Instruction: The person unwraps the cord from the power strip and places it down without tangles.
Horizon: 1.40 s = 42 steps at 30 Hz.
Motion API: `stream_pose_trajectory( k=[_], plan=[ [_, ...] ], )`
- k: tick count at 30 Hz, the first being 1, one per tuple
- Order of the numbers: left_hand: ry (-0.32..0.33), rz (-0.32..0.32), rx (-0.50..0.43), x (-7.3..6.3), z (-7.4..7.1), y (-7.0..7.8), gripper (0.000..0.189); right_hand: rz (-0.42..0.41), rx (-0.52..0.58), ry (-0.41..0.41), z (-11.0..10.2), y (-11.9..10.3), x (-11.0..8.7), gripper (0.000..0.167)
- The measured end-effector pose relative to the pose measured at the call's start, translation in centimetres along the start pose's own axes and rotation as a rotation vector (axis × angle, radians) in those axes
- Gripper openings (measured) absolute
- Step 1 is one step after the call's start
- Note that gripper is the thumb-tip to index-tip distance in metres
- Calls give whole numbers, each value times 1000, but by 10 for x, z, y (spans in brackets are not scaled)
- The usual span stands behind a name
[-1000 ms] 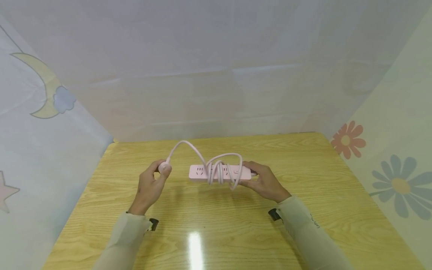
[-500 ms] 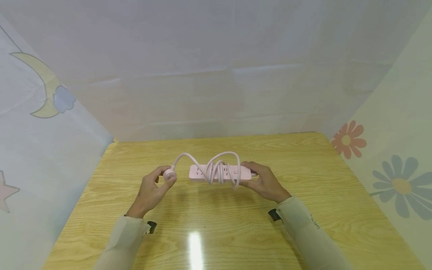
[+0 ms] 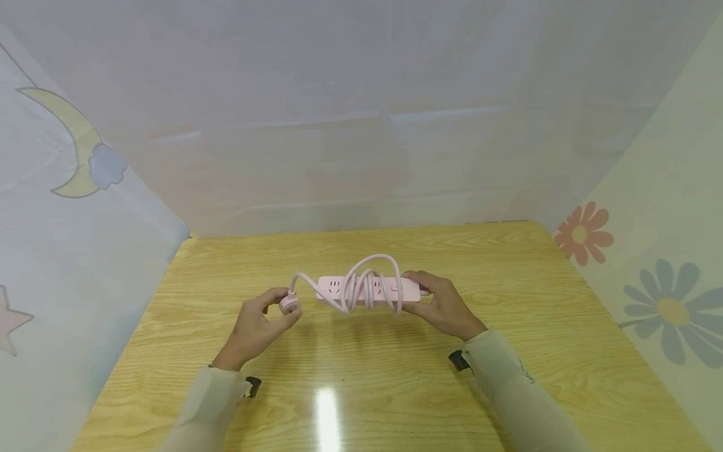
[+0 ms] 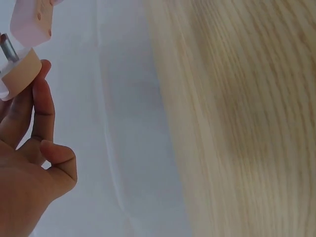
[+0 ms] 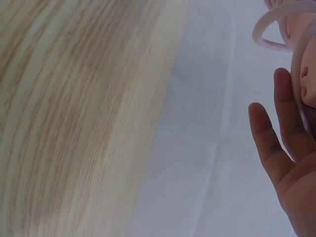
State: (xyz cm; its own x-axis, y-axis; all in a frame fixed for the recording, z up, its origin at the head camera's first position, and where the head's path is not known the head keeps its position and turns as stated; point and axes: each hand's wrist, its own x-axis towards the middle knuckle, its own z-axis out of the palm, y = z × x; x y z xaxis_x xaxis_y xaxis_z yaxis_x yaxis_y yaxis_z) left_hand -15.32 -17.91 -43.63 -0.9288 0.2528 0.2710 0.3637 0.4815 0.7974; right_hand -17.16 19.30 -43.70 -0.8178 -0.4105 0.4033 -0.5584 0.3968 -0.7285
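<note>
A pink power strip [image 3: 409, 289] is held up above the wooden table, with its pale pink cord [image 3: 367, 290] wound around it in several loops. My right hand [image 3: 443, 306] grips the strip's right end between thumb and fingers. To the left, my left hand [image 3: 254, 326] pinches the round plug [image 3: 290, 306] at the cord's free end. A metal prong stands out from the plug [image 4: 22, 76] in the left wrist view. Between plug and strip the cord sags in a short curve. In the right wrist view, two fingers [image 5: 284, 94] extend beside the strip's underside.
The wooden table [image 3: 361, 389] lies under both hands and reflects a bright light near its front. A pale cloth wall [image 3: 361, 157] rises behind it. Printed side walls stand left and right, one with a moon [image 3: 73, 132], the other with flowers [image 3: 672, 311].
My left hand has moved right and slightly down with the plug, turning it. The cord's high arch has dropped into a low curve in front of the strip. The right hand stays still.
</note>
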Motion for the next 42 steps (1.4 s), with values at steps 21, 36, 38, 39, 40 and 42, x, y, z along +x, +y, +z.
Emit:
stream_pose_trajectory(
  k=[21,36,38,39,40,42],
  plan=[
    [-82,101,61,-2,3,-6,37,37,9,10,-1,-3,1,43],
    [-139,88,152,-2,3,-11,39,29,27,42,0,-6,1,42],
    [-146,77,171,-2,3,-13,38,21,30,45,0,-6,1,41],
    [-149,77,181,-2,3,-14,38,17,34,45,0,-6,1,41],
    [-151,76,188,-2,3,-15,38,14,38,45,1,-6,1,41],
    [-151,80,205,-2,4,-17,37,12,46,45,1,-5,1,42]
  ],
)
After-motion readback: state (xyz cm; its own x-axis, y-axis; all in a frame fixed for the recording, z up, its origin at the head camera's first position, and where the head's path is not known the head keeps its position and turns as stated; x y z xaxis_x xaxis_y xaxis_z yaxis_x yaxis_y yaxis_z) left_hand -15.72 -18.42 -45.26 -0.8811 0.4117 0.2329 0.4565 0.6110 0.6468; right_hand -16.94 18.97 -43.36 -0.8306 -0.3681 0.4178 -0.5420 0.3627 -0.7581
